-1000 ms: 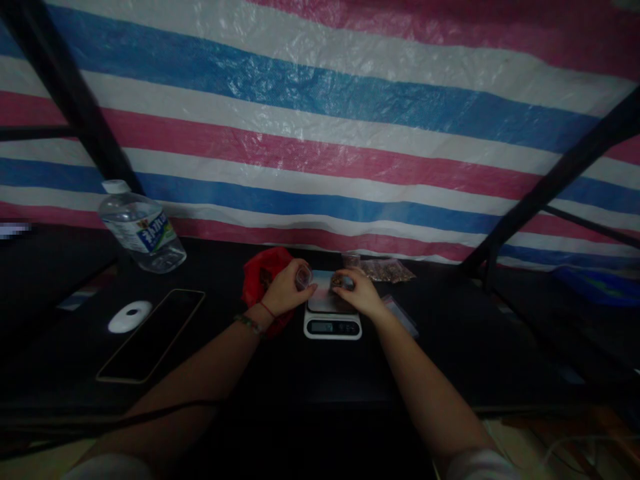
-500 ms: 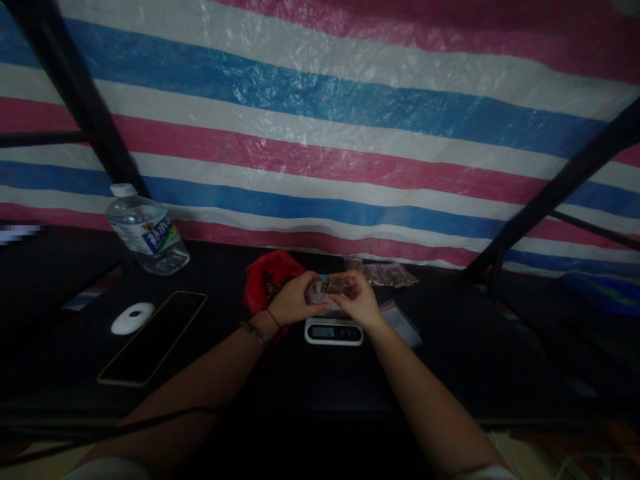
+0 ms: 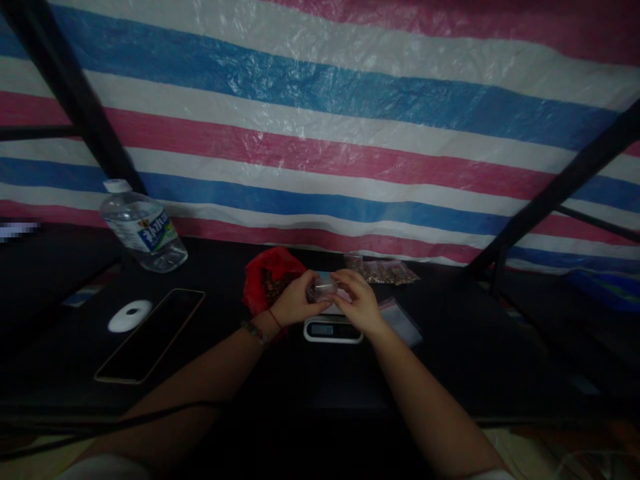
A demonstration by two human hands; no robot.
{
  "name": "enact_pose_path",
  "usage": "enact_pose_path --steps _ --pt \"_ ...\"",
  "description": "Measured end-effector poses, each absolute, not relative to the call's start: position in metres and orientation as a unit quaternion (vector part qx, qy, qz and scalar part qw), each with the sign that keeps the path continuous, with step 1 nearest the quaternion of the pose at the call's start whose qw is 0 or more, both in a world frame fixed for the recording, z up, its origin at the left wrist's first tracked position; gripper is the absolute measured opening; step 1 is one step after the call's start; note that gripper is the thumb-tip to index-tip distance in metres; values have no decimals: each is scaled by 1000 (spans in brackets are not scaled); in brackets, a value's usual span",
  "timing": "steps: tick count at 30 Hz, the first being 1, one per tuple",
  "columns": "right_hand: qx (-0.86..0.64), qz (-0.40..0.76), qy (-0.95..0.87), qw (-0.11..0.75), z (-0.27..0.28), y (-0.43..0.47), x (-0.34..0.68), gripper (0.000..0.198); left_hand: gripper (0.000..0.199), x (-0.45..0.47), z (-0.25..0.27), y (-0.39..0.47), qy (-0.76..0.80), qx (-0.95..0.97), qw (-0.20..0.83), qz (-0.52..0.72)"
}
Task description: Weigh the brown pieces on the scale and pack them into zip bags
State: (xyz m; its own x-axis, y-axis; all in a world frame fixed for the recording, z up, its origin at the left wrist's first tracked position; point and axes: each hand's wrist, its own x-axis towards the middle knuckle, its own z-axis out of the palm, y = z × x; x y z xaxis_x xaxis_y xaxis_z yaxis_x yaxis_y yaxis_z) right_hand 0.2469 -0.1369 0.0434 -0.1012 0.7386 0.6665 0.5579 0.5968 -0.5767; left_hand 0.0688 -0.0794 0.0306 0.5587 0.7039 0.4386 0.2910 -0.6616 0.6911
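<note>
Clear cup (image 3: 326, 287): located between both hands, above the scale (image 3: 333, 331). Right hand (image 3: 361, 304) grips it; left hand (image 3: 294, 300) is closed around clear plastic (image 3: 311, 291), shape indistinct. Red bag (image 3: 254, 283) with brown pieces (image 3: 273, 287): immediately left of the grip. Filled sachets (image 3: 390, 271): beyond the grip, rightward.

The left wrist (image 3: 267, 326) bears a red cord (image 3: 275, 318) and beaded bracelet (image 3: 254, 331); the sleeves (image 3: 107, 468) are pale.

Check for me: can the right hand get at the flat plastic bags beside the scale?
Probably yes: the flat plastic bags lie just beside the right hand, with nothing seen on top. It seems to hold the clear cup, though, so it may need to let go first.
</note>
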Motion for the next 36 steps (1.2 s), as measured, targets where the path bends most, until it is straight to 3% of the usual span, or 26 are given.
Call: enact_pose_path --steps 9,14,17,22,26,30,33,36 --pt "-481 126 -741 452 36 -123 262 66 37 66 26 -71 326 786 325 413" --pt "-558 82 -718 408 19 -108 271 46 47 65 28 -73 333 762 323 452" --pt "-572 67 -724 379 16 -106 274 50 55 64 31 -75 333 755 311 472" --pt "-521 50 -725 447 33 -119 264 41 65 66 33 -77 354 767 275 459" --pt "-451 116 -789 400 46 -133 247 28 73 69 35 -80 355 801 255 410" --pt "-448 99 -794 399 50 -137 241 11 76 69 39 -85 323 826 259 383" --pt "-450 127 -776 424 52 -136 247 13 87 67 41 -85 291 819 319 377" --pt "-469 174 -715 489 53 -135 255 15 87 67 38 -81 238 763 481 359"
